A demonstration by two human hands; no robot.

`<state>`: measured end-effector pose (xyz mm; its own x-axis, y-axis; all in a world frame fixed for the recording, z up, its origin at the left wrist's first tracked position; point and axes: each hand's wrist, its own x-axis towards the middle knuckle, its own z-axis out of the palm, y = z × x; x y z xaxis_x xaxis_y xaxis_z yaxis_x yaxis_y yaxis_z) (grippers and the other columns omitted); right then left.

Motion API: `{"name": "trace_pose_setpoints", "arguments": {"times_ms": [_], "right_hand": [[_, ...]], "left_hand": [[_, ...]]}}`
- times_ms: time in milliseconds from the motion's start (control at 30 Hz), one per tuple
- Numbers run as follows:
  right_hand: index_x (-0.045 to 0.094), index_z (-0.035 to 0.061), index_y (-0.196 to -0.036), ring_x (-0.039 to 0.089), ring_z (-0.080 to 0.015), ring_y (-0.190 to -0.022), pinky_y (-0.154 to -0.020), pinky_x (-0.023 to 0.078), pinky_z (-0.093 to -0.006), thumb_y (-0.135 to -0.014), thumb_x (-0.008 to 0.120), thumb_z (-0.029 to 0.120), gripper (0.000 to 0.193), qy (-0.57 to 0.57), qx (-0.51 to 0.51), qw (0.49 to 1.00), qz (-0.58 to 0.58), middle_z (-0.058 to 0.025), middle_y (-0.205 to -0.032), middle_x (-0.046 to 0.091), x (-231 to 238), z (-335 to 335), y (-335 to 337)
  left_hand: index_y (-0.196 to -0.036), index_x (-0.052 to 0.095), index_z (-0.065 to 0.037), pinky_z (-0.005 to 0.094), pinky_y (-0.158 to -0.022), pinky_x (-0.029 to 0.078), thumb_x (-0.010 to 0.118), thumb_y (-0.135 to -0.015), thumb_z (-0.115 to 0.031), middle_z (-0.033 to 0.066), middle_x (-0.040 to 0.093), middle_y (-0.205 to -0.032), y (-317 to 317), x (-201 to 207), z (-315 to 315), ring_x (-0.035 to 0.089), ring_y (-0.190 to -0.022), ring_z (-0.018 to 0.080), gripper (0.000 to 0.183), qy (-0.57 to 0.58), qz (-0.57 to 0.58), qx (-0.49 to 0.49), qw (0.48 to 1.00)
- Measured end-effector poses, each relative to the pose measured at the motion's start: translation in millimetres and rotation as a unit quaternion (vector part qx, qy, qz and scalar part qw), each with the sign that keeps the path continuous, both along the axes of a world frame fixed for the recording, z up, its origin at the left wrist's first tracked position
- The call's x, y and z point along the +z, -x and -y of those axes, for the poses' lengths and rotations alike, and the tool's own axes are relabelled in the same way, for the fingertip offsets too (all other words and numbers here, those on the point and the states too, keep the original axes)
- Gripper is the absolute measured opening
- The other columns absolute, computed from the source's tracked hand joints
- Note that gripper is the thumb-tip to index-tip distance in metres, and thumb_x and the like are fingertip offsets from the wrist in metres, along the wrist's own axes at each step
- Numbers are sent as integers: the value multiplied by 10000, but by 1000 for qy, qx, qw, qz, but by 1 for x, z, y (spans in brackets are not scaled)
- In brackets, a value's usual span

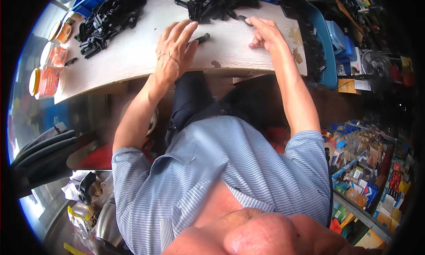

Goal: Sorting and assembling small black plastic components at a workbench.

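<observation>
My left hand (173, 49) is over the white worktable (141, 42), fingers long and close together. A slim black plastic part (202, 38) juts out between its thumb and index finger, and the hand appears to grip it; the part's inner end is hidden. My right hand (268, 32) reaches in from the right, index finger stretched forward and thumb held apart from it. Its fingertip touches or overlaps a small dark piece (244, 20) at the edge of a heap of black plastic parts (214, 7).
Another heap of black parts (108, 22) lies at the far left. Several lidded jars (49, 80) line the table's left edge. Blue bins (90, 0) border the back. A teal tub (326, 56) stands at the right edge, near a fan (375, 63) and cluttered shelves (363, 175).
</observation>
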<state>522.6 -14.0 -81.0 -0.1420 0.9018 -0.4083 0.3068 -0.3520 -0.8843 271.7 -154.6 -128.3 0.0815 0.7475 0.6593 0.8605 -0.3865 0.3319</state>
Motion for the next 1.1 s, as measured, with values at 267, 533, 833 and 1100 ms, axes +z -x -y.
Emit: {"name": "trace_pose_setpoints", "arguments": {"times_ms": [267, 533, 833, 1100], "right_hand": [[630, 46, -928, 452, -135, -392, -482, 583, -428, -934, 658, 362, 317, 85, 208, 963, -149, 16, -502, 398, -4, 53, 64], [648, -10, -993, 548, -144, -425, -416, 537, -356, -920, 710, 313, 337, 15, 150, 979, -140, -32, -567, 538, -19, 56, 72], [635, -5, -902, 544, -126, -406, -367, 462, -290, -859, 756, 176, 222, -55, 80, 995, -38, -75, -645, 622, -25, 63, 87], [625, 4, -898, 527, -133, -400, -384, 475, -298, -825, 786, 230, 287, -62, 68, 996, -13, -65, -638, 608, -29, 62, 88]], "left_hand": [[-1180, 643, -70, 404, -944, 518, 763, -799, -89, 104, 692, -1147, -7, 5, -10, 638, -1111, 306, 400, -36, -10, -38, 999], [-1037, 696, -75, 390, -779, 560, 751, -834, -109, 69, 735, -936, 3, -9, -3, 691, -886, 265, 213, -2, -18, -20, 1000], [-1043, 701, -121, 369, -829, 531, 678, -860, -157, 29, 736, -989, -2, -5, 2, 688, -970, 228, 188, 72, -87, 8, 994], [-1103, 709, -145, 384, -900, 487, 672, -856, -169, 23, 736, -1030, -2, -9, 9, 670, -1041, 220, 251, 41, -89, 52, 994]]}}
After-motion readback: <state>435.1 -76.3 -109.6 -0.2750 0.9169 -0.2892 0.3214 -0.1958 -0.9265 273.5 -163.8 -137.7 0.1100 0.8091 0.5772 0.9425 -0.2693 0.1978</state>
